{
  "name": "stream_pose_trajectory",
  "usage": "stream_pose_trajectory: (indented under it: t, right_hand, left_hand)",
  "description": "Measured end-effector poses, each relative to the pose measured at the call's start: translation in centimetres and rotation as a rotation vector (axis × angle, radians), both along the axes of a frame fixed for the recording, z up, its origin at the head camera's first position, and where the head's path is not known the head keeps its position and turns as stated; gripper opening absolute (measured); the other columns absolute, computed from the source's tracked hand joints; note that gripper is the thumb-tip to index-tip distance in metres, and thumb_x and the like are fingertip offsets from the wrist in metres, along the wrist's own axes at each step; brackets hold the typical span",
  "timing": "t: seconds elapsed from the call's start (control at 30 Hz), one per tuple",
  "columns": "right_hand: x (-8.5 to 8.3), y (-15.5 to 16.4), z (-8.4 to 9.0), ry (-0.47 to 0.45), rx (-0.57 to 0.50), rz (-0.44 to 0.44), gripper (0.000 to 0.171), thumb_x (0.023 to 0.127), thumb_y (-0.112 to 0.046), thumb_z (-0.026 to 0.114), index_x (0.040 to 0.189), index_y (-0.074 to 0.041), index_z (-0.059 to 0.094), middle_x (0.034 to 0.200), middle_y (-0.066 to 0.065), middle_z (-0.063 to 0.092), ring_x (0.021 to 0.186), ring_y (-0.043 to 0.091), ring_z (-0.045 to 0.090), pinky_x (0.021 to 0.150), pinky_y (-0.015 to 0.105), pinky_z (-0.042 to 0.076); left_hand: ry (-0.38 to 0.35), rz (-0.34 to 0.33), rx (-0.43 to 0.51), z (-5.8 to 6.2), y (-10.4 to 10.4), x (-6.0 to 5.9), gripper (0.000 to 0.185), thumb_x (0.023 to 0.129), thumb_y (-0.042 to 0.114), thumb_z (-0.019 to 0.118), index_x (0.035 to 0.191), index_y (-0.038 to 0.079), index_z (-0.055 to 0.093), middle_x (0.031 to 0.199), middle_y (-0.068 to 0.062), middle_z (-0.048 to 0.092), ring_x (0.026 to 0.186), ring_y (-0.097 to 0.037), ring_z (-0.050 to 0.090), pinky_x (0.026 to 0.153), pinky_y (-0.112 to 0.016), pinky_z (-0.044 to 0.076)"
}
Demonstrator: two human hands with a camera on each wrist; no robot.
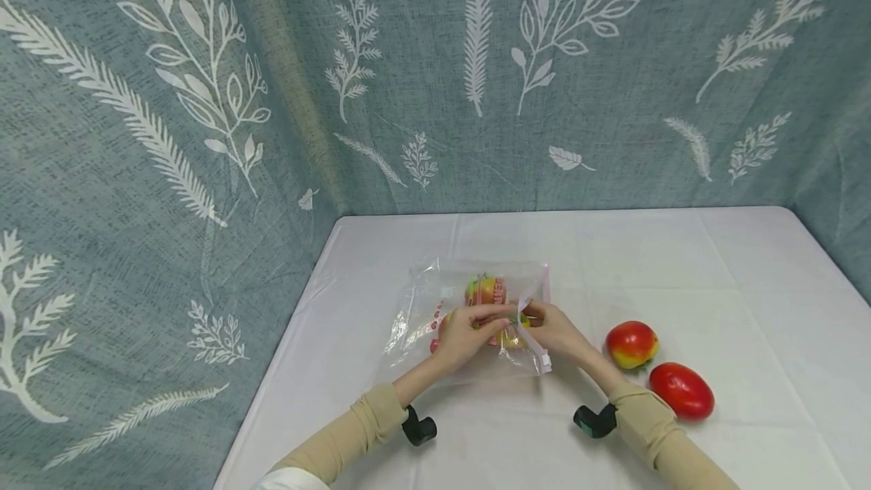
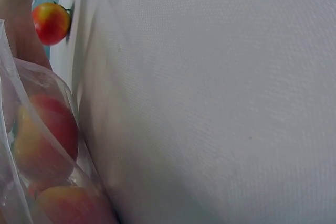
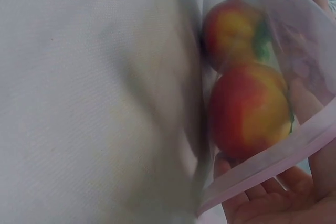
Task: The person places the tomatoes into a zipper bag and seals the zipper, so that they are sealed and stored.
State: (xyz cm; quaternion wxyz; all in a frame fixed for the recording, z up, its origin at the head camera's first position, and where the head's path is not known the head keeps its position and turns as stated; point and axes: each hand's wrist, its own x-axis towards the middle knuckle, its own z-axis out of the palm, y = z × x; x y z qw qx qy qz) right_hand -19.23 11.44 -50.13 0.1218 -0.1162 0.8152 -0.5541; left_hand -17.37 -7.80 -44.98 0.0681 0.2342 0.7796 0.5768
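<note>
A clear slider zip bag (image 1: 422,297) with red print lies on the table, its open edge to the right. Several red-and-yellow fruits are inside, including a peach (image 1: 485,289) at the back. My left hand (image 1: 466,335) reaches over the bag and pinches the film near its mouth; the left wrist view does not show those fingertips. At the mouth, my right hand (image 1: 554,330) has its fingers partly behind the edge strip, around a peach (image 3: 249,111) just inside. The film blurs that contact. Another peach (image 3: 233,32) lies deeper in the bag.
To the right of the right forearm lie a red-and-yellow peach (image 1: 632,345) and a glossy red oval fruit (image 1: 682,392). A white cloth covers the table (image 1: 680,271). Patterned blue-green curtains (image 1: 435,82) hang behind and to the left.
</note>
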Motion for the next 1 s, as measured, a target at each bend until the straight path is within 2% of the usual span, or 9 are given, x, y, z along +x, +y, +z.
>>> stream_pose_trajectory:
  t: [0.2, 0.5, 0.73, 1.0]
  right_hand:
    - [0.3, 0.3, 0.1, 0.001, -0.015, 0.000, 0.052, 0.088, -0.014, 0.065, 0.133, 0.007, 0.047, 0.133, 0.033, 0.049, 0.116, 0.045, 0.055, 0.095, 0.046, 0.049]
    - [0.6, 0.9, 0.3, 0.007, -0.016, -0.013, 0.050, 0.090, -0.014, 0.063, 0.131, 0.009, 0.047, 0.133, 0.032, 0.050, 0.118, 0.044, 0.054, 0.094, 0.044, 0.049]
    - [1.0, 1.6, 0.7, -0.025, -0.037, -0.034, 0.059, 0.091, -0.021, 0.064, 0.137, 0.008, 0.041, 0.138, 0.030, 0.046, 0.122, 0.044, 0.051, 0.095, 0.045, 0.048]
    - [1.3, 2.3, 0.8, -0.066, -0.025, -0.061, 0.067, 0.088, -0.032, 0.067, 0.140, 0.000, 0.040, 0.143, 0.025, 0.044, 0.127, 0.042, 0.047, 0.097, 0.046, 0.046]
  left_hand:
    - [0.005, 0.002, -0.003, 0.0, 0.0, 0.0, 0.024, 0.090, 0.007, 0.063, 0.112, 0.000, 0.068, 0.117, -0.016, 0.067, 0.059, -0.013, 0.052, 0.051, -0.011, 0.039]
    - [-0.039, 0.022, -0.029, 0.3, -0.1, 0.1, 0.025, 0.090, 0.009, 0.064, 0.113, 0.001, 0.068, 0.105, -0.017, 0.071, 0.062, -0.012, 0.056, 0.052, -0.013, 0.042]
    - [-0.073, 0.014, -0.012, 0.2, -0.1, 0.1, 0.026, 0.090, 0.009, 0.063, 0.115, 0.000, 0.067, 0.100, -0.021, 0.071, 0.062, -0.011, 0.056, 0.053, -0.012, 0.041]
    - [-0.047, 0.028, -0.034, 0.4, -0.1, 0.2, 0.025, 0.090, 0.010, 0.063, 0.114, 0.001, 0.068, 0.102, -0.018, 0.072, 0.065, -0.026, 0.060, 0.052, -0.013, 0.041]
